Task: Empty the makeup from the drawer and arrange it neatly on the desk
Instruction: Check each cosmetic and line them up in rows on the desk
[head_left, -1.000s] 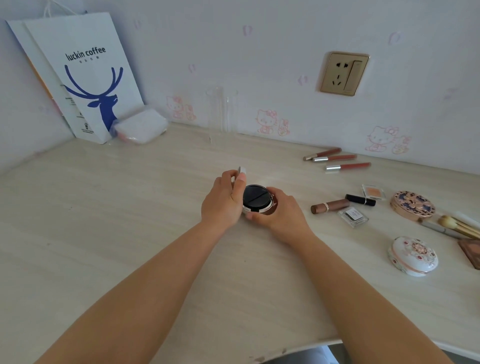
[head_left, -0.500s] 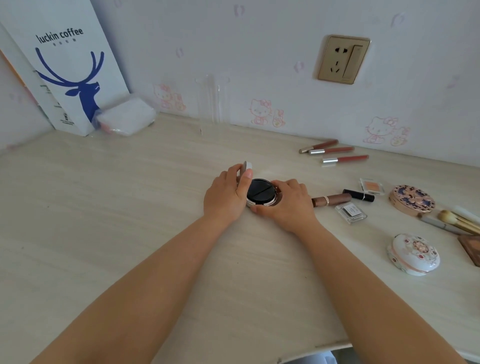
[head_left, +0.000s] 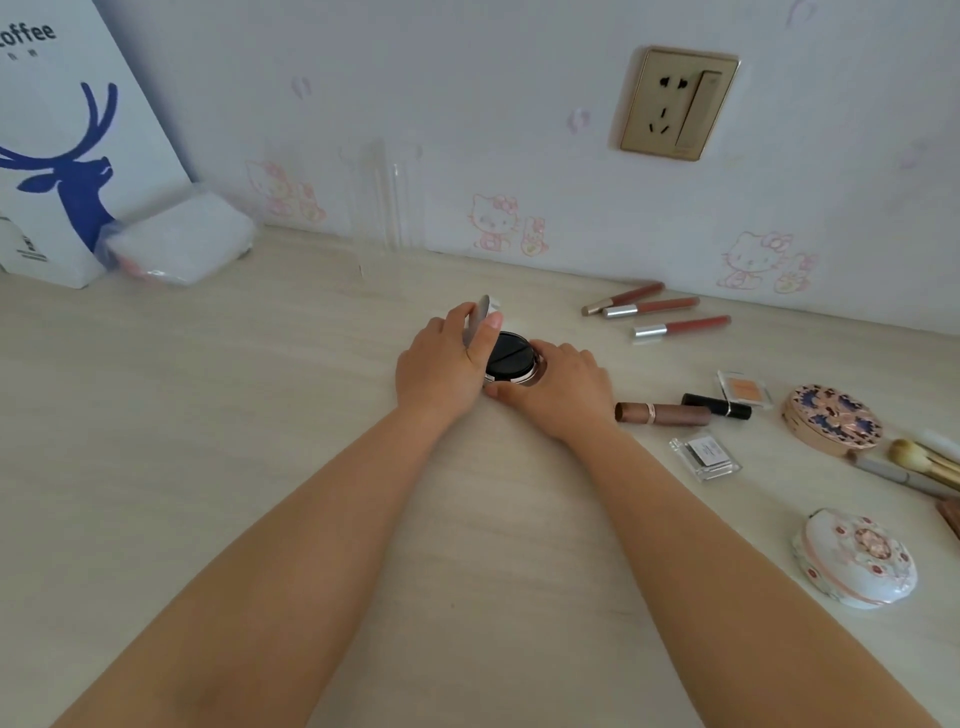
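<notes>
Hands first: your left hand (head_left: 441, 364) grips a small flat silvery piece (head_left: 480, 319), thumb pressed on its face, and its heel sits against the left edge of the round black compact (head_left: 509, 358). Your right hand (head_left: 561, 389) curls round the compact's right and near side, thumb tucked under the front rim, so the case is held between both hands on the desk (head_left: 260, 415), roughly at its middle.

What matters for placing it is direction. The laid-out makeup lies entirely to your right: three lip glosses (head_left: 654, 312) near the wall, the brown lipstick (head_left: 662, 413) just beyond your right knuckles with its long axis running left to right, and the ornate round compact (head_left: 831, 421) farther out. Your right hand is the nearer one to that group (the left would have to cross over), so I judge it the better carrier. Watch the lipstick; it could roll if nudged.
</notes>
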